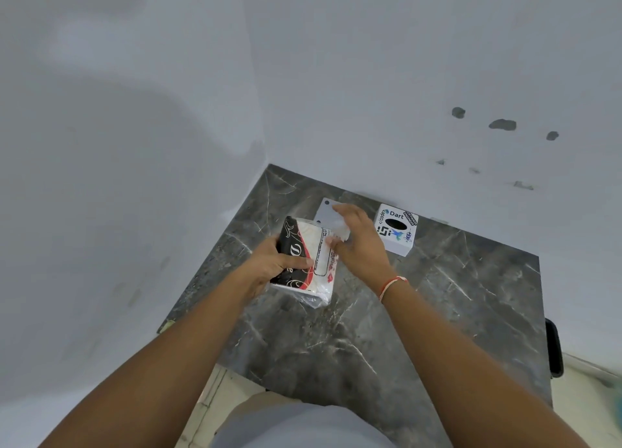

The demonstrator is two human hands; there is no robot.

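At the far corner of the bench (437,313), a white stickered box (397,242) stands just right of the hands. A white panel (323,212) lies behind, partly hidden by the right hand (356,245). The tissue pack (318,262) is between the hands: the left hand (271,264) grips its dark side and the right hand pinches its far end, which is blurred.

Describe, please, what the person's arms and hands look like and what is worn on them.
The left arm and right arm are bare as far as the frame shows, with no sleeves. The left hand and right hand wear no gloves, and no rings show. A thin red-and-white thread band circles the right wrist; the left wrist shows none.
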